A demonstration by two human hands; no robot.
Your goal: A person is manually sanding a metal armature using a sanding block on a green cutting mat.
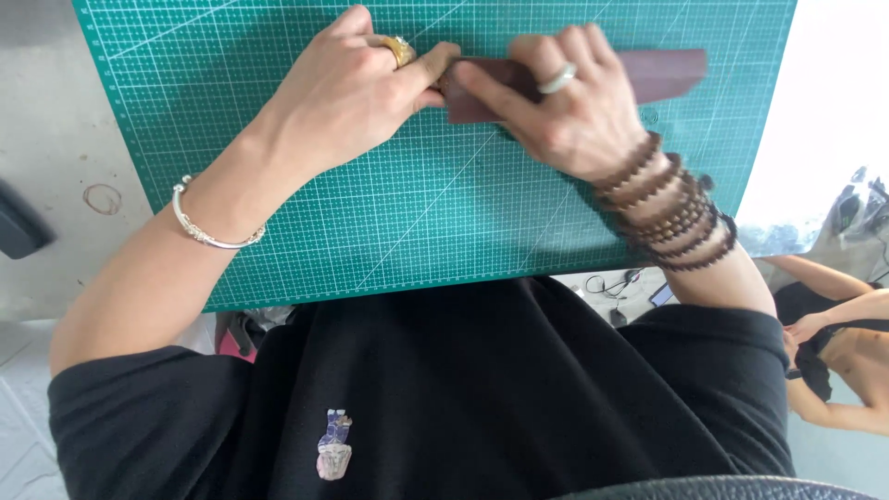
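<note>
Leather strip (pixel 662 74), dark brown, lying flat along the far edge of a green cutting mat (pixel 417 213) on a grey table (pixel 56 139).

Head view. Both hands meet over the strip's left end, at the far middle of the mat. The left hand (pixel 347 93) comes in from the near left, forearm slanting across the mat's left corner, wrist bent so the knuckles face up; its thumb and fingers close in a pinch on the strip's left end. A gold ring (pixel 398 48) sits on one finger and a silver bangle (pixel 208 227) circles the wrist. The right hand (pixel 569 106) comes in from the near right, palm down, fingers pressed together and laid flat on the strip, holding it against the mat; it bears a pale ring (pixel 558 79) and several turns of brown beads (pixel 671 204) at the wrist.

Progress, as judged: the strip looks whole, its right part plain and free; the worked end is hidden under the hands, so what is done there cannot be told. No tool shows on the mat.

Near right, past the table's edge, another person's arms (pixel 833 324) appear, well apart from the work.
</note>
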